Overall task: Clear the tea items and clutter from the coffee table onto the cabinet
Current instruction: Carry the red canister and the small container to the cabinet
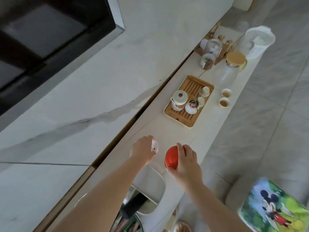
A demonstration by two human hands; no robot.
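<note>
I had both hands out over the long pale counter (167, 131), each carrying one piece of clutter so a single trip moved two things. My left hand (142, 150) had its grip curled round a small white object (154, 146) with a dark dot on it; I could not tell what it was. My right hand (185, 162) held a red translucent container (171, 158) from its side, fingers wrapped over the top edge, probably to keep it upright for the set-down. I judged both were low over the counter, though whether either touched it I could not tell. At one o'clock from my hands, well apart, sat the bamboo tea tray (189, 121) with a lidded pot (178, 100) and small cups on its slats, which catch drips. Two cups of tea (224, 98) stood just beside it, at its three o'clock. Jars and a white mesh basket (258, 41) were bunched farther along, leaving the open stretch under my hands as the likely landing place.
</note>
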